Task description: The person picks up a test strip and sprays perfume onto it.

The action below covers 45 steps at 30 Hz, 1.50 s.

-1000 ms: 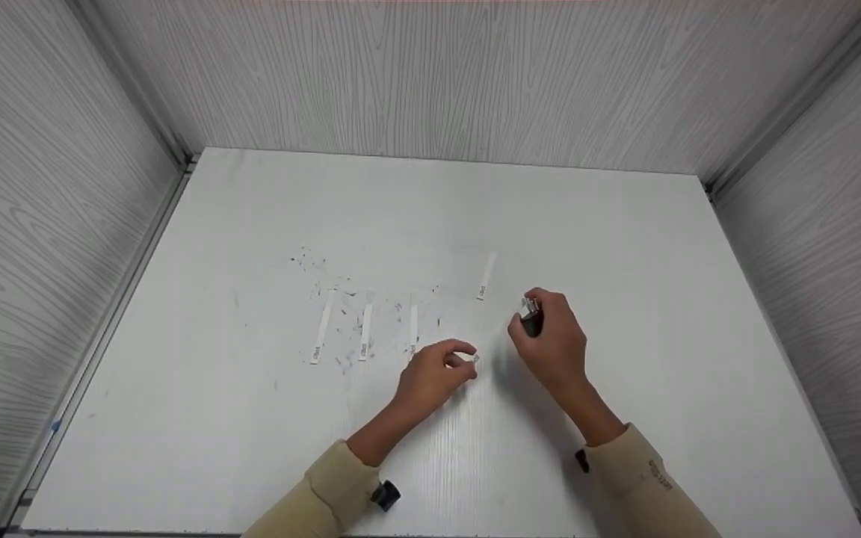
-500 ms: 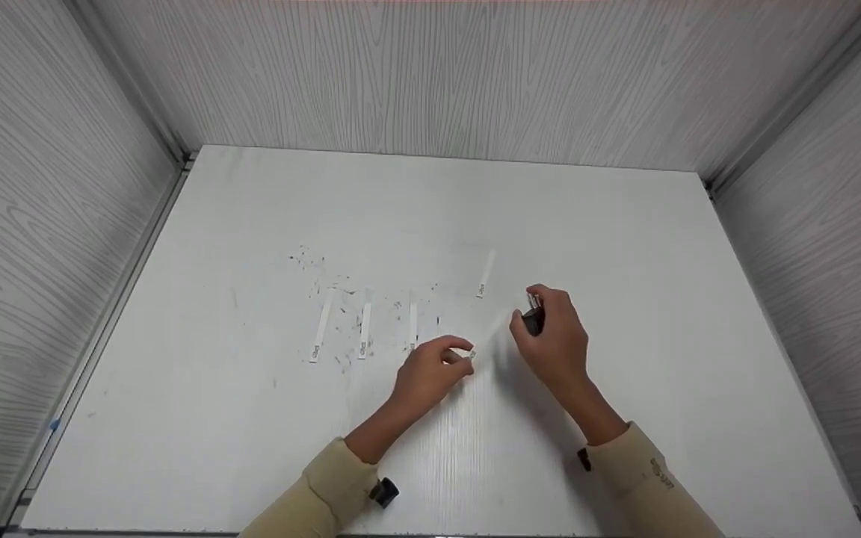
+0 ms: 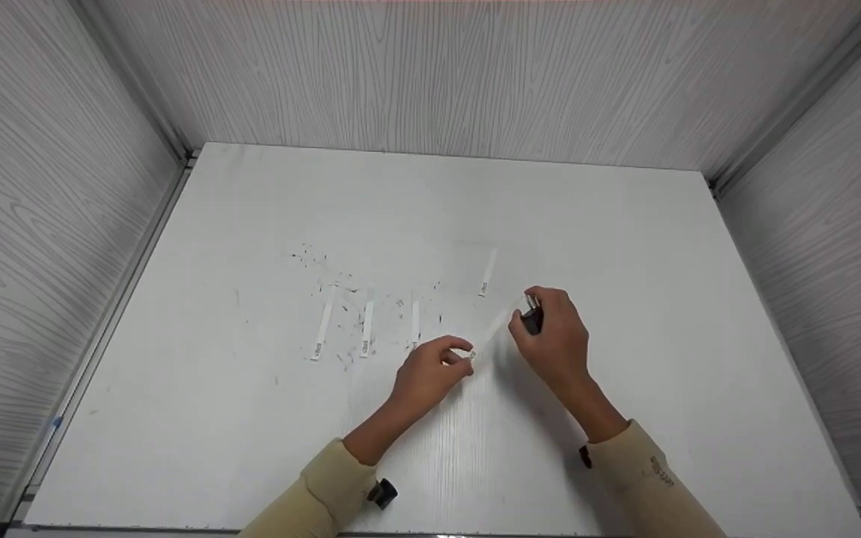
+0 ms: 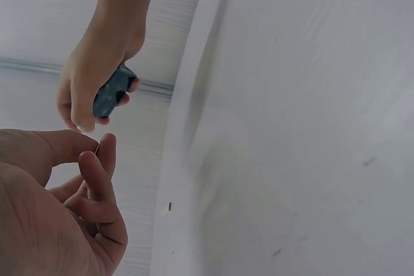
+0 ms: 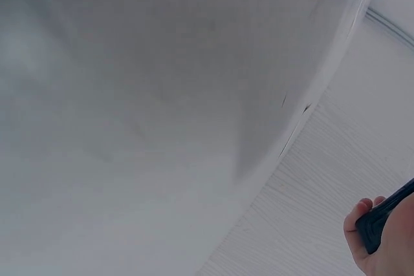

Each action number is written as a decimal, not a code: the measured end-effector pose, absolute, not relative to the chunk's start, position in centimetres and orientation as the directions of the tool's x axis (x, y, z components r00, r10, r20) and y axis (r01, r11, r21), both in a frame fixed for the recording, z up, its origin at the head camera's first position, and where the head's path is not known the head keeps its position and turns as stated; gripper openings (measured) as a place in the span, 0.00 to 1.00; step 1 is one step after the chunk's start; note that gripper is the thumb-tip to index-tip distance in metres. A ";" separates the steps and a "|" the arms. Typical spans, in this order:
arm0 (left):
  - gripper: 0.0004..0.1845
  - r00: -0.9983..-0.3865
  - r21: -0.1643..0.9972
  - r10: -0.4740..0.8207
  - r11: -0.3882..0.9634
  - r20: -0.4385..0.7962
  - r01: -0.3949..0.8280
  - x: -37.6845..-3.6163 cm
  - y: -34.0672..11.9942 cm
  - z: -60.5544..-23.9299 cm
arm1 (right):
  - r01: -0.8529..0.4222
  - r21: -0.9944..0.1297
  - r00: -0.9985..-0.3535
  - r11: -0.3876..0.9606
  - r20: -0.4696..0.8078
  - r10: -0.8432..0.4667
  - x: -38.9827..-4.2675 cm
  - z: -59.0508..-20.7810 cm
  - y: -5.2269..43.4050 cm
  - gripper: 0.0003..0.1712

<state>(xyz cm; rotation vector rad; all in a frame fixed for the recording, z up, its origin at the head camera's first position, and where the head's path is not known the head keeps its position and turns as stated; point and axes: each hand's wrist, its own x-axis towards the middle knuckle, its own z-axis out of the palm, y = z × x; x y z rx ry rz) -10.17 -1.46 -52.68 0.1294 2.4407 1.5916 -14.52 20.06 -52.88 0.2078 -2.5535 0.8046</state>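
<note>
White strip (image 3: 492,331) now stretched between hands, drawn out since a second ago; left hand (image 3: 430,373) pinches its near end, right hand (image 3: 554,336) grips dark dispenser (image 3: 532,320) at far end; four cut strips lie on surface (image 3: 625,246) beyond; pull nearly complete, I'd judge
</note>
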 end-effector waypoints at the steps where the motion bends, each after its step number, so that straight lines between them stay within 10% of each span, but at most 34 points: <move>1: 0.15 -0.971 0.911 0.191 0.410 -0.141 -0.052 -10.2 -1.5 -52.7 | -0.273 -0.509 -0.885 0.816 0.465 -0.006 -14.5 -52.9 20.0 0.22; 45: 0.17 -0.935 0.942 0.114 0.042 -0.335 -0.332 -11.8 -3.1 -56.6 | -0.201 -0.683 -0.948 0.702 0.316 0.037 -14.0 -52.6 20.8 0.26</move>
